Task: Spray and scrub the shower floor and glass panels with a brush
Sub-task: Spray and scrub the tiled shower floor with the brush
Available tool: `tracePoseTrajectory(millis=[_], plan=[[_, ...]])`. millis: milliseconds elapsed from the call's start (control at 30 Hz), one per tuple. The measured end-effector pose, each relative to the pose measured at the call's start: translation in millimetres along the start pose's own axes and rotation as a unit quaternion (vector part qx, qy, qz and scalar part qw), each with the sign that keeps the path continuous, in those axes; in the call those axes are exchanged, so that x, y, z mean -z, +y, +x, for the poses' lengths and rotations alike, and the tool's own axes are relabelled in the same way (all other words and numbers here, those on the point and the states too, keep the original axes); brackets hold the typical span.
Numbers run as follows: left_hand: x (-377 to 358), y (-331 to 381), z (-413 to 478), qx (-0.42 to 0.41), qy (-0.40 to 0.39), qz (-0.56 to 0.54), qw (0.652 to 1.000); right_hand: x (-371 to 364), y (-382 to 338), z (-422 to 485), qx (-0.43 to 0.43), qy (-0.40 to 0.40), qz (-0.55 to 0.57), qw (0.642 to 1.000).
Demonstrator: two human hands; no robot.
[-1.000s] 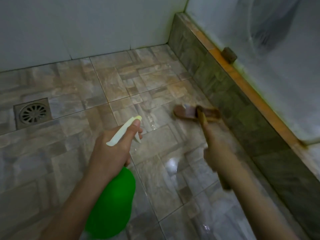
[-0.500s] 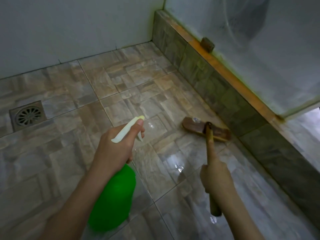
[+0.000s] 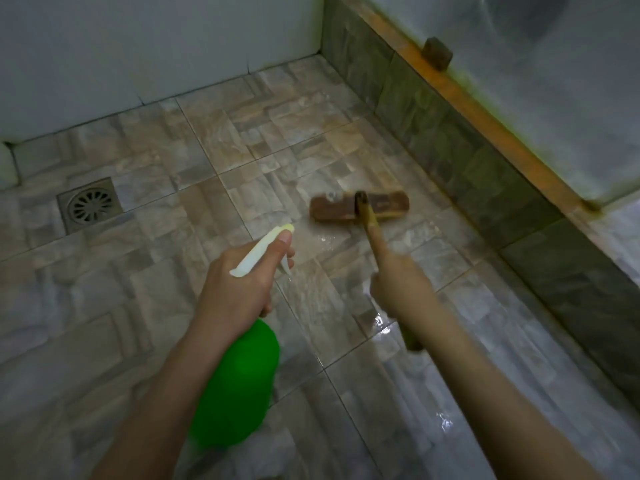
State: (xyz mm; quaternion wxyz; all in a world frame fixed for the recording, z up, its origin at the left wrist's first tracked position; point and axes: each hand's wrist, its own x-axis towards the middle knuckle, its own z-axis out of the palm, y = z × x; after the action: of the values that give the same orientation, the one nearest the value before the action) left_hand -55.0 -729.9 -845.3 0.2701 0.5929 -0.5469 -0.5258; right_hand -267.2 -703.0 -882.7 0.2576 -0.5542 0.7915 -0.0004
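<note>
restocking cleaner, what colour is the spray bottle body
Bright green body, with a pale yellowish-white trigger head; seen in the head view.

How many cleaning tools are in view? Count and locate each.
2. The green spray bottle is gripped in the left hand. The brush is held by its handle in the right hand, head on the floor tiles. Others may lie outside the frame.

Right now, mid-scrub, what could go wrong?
1. The wet, glossy floor could be slippery, and with the left hand gripping the spray bottle and the right hand gripping the brush handle, neither is free to brace.
2. The brush head sits near the tiled curb; a long stroke may knock it.
</note>
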Motion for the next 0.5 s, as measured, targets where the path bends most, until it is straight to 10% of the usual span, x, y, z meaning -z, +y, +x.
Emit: tracePoseTrajectory(millis=[300, 500], plan=[[29, -2, -21, 0.006, 0.035, -0.047, 0.998, -19, -17, -102, 0.003, -0.088, 0.005, 0.996], [47, -9, -33, 0.005, 0.074, -0.057, 0.996, -16, -52, -10, 0.096, -0.047, -0.049, 0.993]])
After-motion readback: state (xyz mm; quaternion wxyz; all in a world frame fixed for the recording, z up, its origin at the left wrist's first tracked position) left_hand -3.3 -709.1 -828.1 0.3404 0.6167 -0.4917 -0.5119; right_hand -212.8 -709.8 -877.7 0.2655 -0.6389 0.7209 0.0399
